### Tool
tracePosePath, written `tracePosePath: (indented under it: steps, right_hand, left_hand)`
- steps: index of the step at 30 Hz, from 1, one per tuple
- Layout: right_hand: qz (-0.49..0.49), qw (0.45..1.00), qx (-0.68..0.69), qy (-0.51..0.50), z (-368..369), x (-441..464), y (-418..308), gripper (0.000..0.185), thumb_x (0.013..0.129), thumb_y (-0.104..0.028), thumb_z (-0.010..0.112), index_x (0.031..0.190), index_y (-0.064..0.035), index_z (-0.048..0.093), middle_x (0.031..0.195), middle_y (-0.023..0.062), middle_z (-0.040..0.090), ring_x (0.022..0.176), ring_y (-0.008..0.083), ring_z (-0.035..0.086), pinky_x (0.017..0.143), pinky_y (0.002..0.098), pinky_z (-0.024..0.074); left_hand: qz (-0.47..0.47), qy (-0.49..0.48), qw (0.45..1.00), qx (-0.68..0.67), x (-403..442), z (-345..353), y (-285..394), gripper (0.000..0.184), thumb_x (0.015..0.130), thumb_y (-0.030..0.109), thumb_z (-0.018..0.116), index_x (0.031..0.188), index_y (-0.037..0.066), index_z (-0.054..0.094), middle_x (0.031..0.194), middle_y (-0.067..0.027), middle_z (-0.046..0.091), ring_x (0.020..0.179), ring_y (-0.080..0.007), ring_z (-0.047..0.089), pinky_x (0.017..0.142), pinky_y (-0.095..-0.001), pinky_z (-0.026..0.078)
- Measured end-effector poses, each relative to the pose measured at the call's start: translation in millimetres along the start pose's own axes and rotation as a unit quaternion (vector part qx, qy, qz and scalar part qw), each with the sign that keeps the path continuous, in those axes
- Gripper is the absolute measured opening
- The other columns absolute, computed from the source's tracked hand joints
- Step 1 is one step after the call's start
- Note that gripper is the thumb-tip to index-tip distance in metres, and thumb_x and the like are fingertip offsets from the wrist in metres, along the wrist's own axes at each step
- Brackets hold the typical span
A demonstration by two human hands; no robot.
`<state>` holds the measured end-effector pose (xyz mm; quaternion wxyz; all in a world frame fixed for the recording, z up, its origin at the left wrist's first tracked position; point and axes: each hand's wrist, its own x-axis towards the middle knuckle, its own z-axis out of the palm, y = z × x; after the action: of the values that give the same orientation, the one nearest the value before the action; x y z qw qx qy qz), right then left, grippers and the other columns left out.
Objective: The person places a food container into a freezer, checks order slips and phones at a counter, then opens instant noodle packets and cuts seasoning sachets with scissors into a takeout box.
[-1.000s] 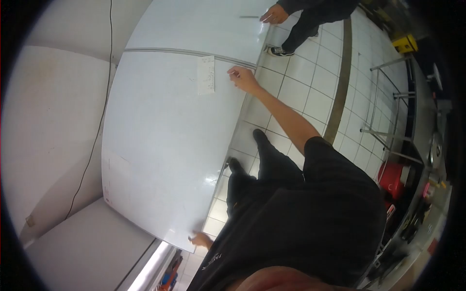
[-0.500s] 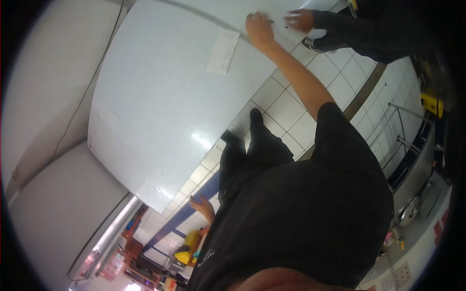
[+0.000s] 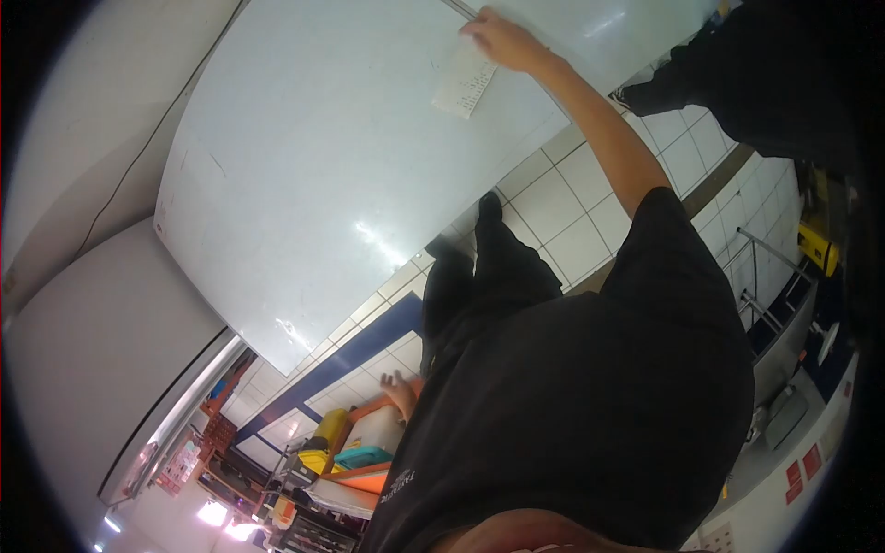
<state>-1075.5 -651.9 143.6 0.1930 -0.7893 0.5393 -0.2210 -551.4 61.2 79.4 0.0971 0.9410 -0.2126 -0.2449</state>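
A large white glossy board (image 3: 277, 166), like a whiteboard, spans the upper left. Across its seam with a second white panel (image 3: 608, 55) reaches my right hand (image 3: 507, 41), fingers bent in against the surface. A sheet of paper (image 3: 461, 88) with handwriting-like marks lies against the board right under those fingers, its top edge hidden. Whether the fingertips pinch the paper or some small item cannot be made out. Low beside my body hangs my left hand (image 3: 398, 392), fingers apart, holding nothing.
Another person in dark clothes (image 3: 756, 83) stands at the upper right by the second panel. White floor tiles (image 3: 572, 212) with a blue stripe (image 3: 369, 341) run below the board. Orange-framed shelving (image 3: 355, 479) with yellow and teal items is lower left; a metal frame (image 3: 756, 244) stands right.
My right hand has come left along the panel to the paper's upper edge. The other person's hand has left view. My view has turned slightly; my left hand stays low and open.
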Motion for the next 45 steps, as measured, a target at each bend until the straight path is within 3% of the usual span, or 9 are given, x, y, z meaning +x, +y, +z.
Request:
tracePosePath:
  steps: [3,11,14,17,24,27,29,36,45]
  right_hand:
    - [-0.029,0.994,-0.031,-0.096,4.9,-13.0,-25.6,0.024,0.093,-0.015,0.071,0.116,-0.0099,0.067,0.123,0.0089,0.059,0.102,0.0315,0.065,0.091,0.0435,0.0534]
    - [0.146,0.979,0.144,-0.003,-14.0,-79.9,-66.0,0.042,0.095,-0.035,0.077,0.120,-0.0026,0.069,0.095,0.0114,0.073,0.090,0.0257,0.068,0.083,0.0439,0.0532]
    - [0.454,0.709,0.498,0.208,3.6,-180.8,-136.2,0.038,0.092,-0.037,0.082,0.113,-0.0079,0.069,0.070,-0.0049,0.051,0.050,0.0049,0.041,0.043,0.0258,0.0311]
    - [0.549,0.532,0.564,0.312,80.8,-244.9,-170.6,0.036,0.098,-0.033,0.075,0.123,-0.0117,0.061,0.080,0.0013,0.057,0.051,0.0104,0.042,0.043,0.0264,0.0315]
    - [0.541,0.683,0.473,0.128,147.0,-223.0,-141.9,0.034,0.100,-0.027,0.068,0.129,-0.0087,0.060,0.081,0.0062,0.055,0.060,0.0130,0.049,0.045,0.0298,0.0339]
    - [0.489,0.551,0.656,0.163,147.5,-217.4,-119.0,0.009,0.103,-0.019,0.061,0.111,-0.0149,0.062,0.060,0.0020,0.045,0.042,0.0143,0.040,0.038,0.0329,0.0312]
    - [0.507,0.611,0.584,0.171,161.6,-213.7,-108.8,0.016,0.099,-0.025,0.069,0.111,-0.0174,0.063,0.059,0.0003,0.041,0.045,0.0123,0.040,0.038,0.0309,0.0291]
    - [0.455,0.611,0.636,0.123,90.7,-220.2,-148.6,0.026,0.097,-0.024,0.071,0.118,-0.0139,0.059,0.076,-0.0012,0.053,0.051,0.0080,0.043,0.044,0.0260,0.0336]
    - [0.355,0.763,0.536,0.067,-93.5,-195.3,-189.5,0.066,0.096,-0.031,0.075,0.149,-0.0022,0.049,0.116,0.0089,0.067,0.096,0.0181,0.068,0.081,0.0312,0.0557]
  left_hand:
    - [-0.161,-0.060,0.920,-0.351,72.0,-20.7,58.1,0.056,0.107,0.033,0.056,0.158,0.019,0.035,0.146,-0.0164,0.055,0.131,-0.0309,0.056,0.109,-0.0603,0.043]
    - [-0.240,-0.113,0.710,-0.653,182.0,-61.0,137.2,0.112,0.095,0.060,0.067,0.164,-0.008,0.011,0.162,-0.0236,0.035,0.147,-0.0367,0.043,0.123,-0.0489,0.036]
    - [-0.281,-0.091,0.628,-0.720,218.2,-43.2,99.7,0.103,0.093,0.054,0.068,0.161,-0.008,0.022,0.156,-0.0207,0.042,0.139,-0.0327,0.048,0.117,-0.0449,0.043]
    - [-0.378,-0.031,0.584,-0.718,217.4,-51.8,138.6,0.102,0.083,0.058,0.077,0.157,0.002,0.036,0.138,-0.0134,0.053,0.121,-0.0263,0.056,0.099,-0.0432,0.050]
    - [-0.369,-0.098,0.580,-0.720,242.3,-50.8,137.3,0.076,0.087,0.060,0.061,0.143,0.010,0.053,0.123,-0.0081,0.064,0.112,-0.0265,0.060,0.084,-0.0484,0.052]
    - [-0.185,-0.097,0.604,-0.769,252.3,-6.7,141.5,0.070,0.096,0.066,0.043,0.138,0.013,0.060,0.130,-0.0086,0.066,0.109,-0.0276,0.063,0.082,-0.0469,0.053]
    - [-0.036,-0.146,0.543,-0.827,259.0,10.7,144.8,0.071,0.098,0.062,0.035,0.143,0.012,0.056,0.142,-0.0093,0.059,0.133,-0.0302,0.054,0.097,-0.0469,0.052]
    - [-0.252,-0.082,0.619,-0.740,186.8,-73.8,176.2,0.061,0.098,0.066,0.046,0.129,0.017,0.064,0.104,-0.0009,0.071,0.071,-0.0119,0.057,0.058,-0.0211,0.043]
    - [0.155,0.188,0.911,-0.332,116.0,-156.2,218.4,0.055,0.105,0.025,0.058,0.158,0.015,0.048,0.107,-0.0112,0.059,0.081,-0.0200,0.053,0.074,-0.0335,0.049]
